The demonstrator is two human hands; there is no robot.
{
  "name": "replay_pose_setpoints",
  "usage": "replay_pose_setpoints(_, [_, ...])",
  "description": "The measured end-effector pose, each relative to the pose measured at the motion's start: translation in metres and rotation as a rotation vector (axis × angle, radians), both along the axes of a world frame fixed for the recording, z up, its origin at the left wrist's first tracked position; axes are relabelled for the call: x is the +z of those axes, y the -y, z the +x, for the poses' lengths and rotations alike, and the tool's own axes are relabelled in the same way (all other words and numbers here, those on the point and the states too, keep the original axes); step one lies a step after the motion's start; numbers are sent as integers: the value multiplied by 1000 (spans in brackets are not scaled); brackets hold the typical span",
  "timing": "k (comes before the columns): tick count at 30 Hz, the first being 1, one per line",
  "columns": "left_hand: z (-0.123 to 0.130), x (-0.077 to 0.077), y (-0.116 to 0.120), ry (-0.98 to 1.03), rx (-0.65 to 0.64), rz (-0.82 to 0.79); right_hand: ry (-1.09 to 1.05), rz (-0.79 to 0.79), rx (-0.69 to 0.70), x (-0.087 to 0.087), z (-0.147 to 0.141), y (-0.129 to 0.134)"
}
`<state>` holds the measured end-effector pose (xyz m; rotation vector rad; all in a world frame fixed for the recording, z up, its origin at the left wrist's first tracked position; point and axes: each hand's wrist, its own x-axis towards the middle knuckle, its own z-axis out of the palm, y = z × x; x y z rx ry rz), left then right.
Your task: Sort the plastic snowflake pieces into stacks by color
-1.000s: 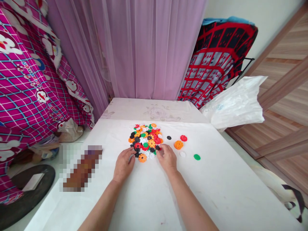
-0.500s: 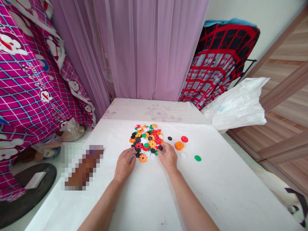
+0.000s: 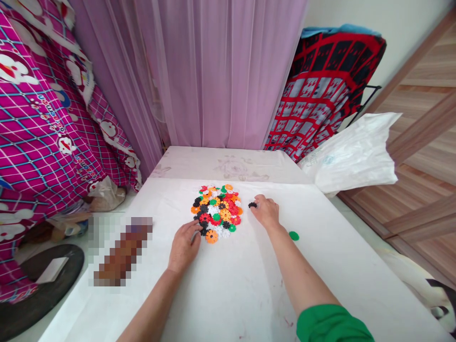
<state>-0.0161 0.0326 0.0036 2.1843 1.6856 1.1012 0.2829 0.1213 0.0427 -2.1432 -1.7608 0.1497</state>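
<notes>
A pile of flower-shaped plastic discs (image 3: pixel 225 215) in orange, red, black, white and green lies on the white table. My left hand (image 3: pixel 184 244) rests at the pile's near left edge, thumb apart from the fingers, its fingertips by some black discs. To the right of the pile, my right hand (image 3: pixel 268 211) pinches a black disc (image 3: pixel 252 205) low over the tabletop; whether another lies under it I cannot tell. A lone green disc (image 3: pixel 294 235) lies nearer me, beside my right forearm. My right hand and wrist cover the spot where other sorted discs lay.
The white table (image 3: pixel 221 294) has a floral strip along its far end. A blurred brown object (image 3: pixel 123 251) lies at its left edge. A white plastic bag (image 3: pixel 356 156) is by the far right corner. Purple curtains (image 3: pixel 221 71) hang behind.
My right hand has moved right, from the pile's edge to the lone black disc's spot, carrying a black disc. It now covers the orange, red and white discs there. My left hand has stayed put.
</notes>
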Motion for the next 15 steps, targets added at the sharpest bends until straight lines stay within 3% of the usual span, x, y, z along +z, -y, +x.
replay_pose_setpoints(6, [-1,-1,-1,-8,2,6,23,41,11,-10,-1,-2])
replay_pose_setpoints(11, [-1,-2,-1,-4,-4,9,4,22,11,-4,0,-2])
replay_pose_setpoints(15, [-1,-4,-1,4,-4,9,-37,121,29,-4,-3,14])
